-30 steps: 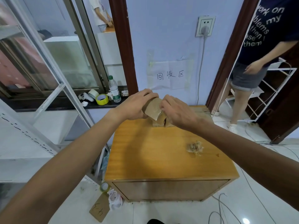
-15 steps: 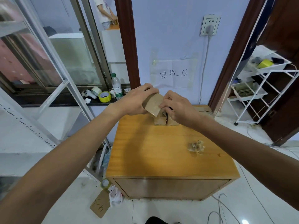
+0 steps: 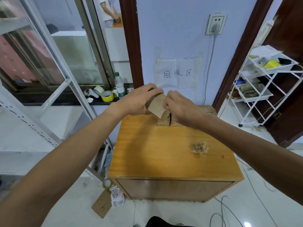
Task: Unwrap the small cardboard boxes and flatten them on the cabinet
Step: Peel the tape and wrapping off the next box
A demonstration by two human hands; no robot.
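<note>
Left hand (image 3: 136, 102) gripping box (image 3: 156, 106) above cabinet (image 3: 164, 149); right hand (image 3: 180, 108) pinching its tape edge. Best peeling slowly, box braced.

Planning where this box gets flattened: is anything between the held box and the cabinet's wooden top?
Partly. The left hand and right hand grip the small cardboard box directly above other small boxes at the cabinet back. Nearer the person, only a crumpled wad of wrapping lies off to the right.

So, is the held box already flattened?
Not flattened: the small cardboard box shows two faces meeting at a corner, gripped by the left hand and right hand.
</note>
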